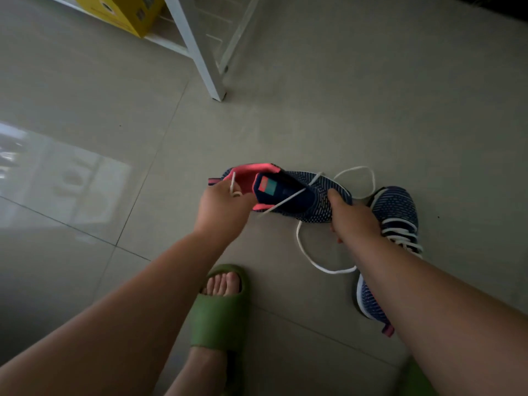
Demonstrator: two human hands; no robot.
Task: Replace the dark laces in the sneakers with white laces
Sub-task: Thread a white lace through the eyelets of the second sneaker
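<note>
Sneakers are in play on the tiled floor point(285, 124): one navy knit sneaker point(288, 192) with pink lining is lifted between both hands. Her left hand point(223, 207) pinches the white lace point(285, 198) at the heel collar; the right hand point(351, 215) grasps the toe end. Loose lace loops trail down beside the second sneaker point(397, 212), already white-laced, lying near a green slide sandal point(217, 318).

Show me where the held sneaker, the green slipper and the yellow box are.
held sneaker point(320, 207): head view, on its knit toe part.
green slipper point(220, 315): head view, on its top strap.
yellow box point(120, 12): head view, on its front face.
</note>
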